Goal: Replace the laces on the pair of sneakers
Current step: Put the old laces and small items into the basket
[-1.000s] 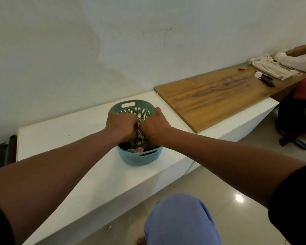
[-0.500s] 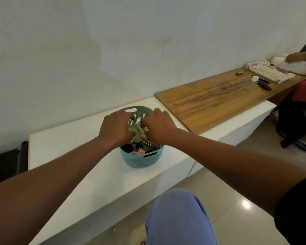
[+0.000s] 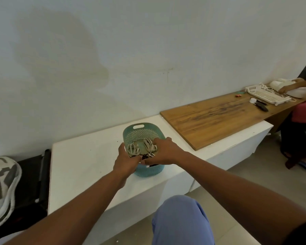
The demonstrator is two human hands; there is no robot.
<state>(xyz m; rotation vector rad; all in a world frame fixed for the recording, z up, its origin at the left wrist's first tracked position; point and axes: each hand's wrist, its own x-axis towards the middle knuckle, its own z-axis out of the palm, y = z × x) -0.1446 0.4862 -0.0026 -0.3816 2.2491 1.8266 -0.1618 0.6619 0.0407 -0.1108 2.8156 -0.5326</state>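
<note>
A teal perforated basket (image 3: 141, 129) stands on the white bench (image 3: 81, 161). Both my hands are inside it. My left hand (image 3: 126, 160) holds a looped bundle of beige laces (image 3: 132, 149) at the basket's left side. My right hand (image 3: 163, 153) grips a second beige lace bundle (image 3: 148, 145) on the right. Small dark items lie under my hands, mostly hidden. One white and grey sneaker (image 3: 2, 184) rests on its side at the far left, on a black surface.
A wooden board (image 3: 219, 119) lies on the bench to the right. At its far end another person's hand (image 3: 290, 86) works on a white shoe beside a white plastic tray (image 3: 265, 95). My blue-clad knee (image 3: 180, 220) is below the bench.
My hands have spread apart inside the basket and each has lifted a beige lace bundle into sight. The view has swung left, so the sneaker at the far left now shows.
</note>
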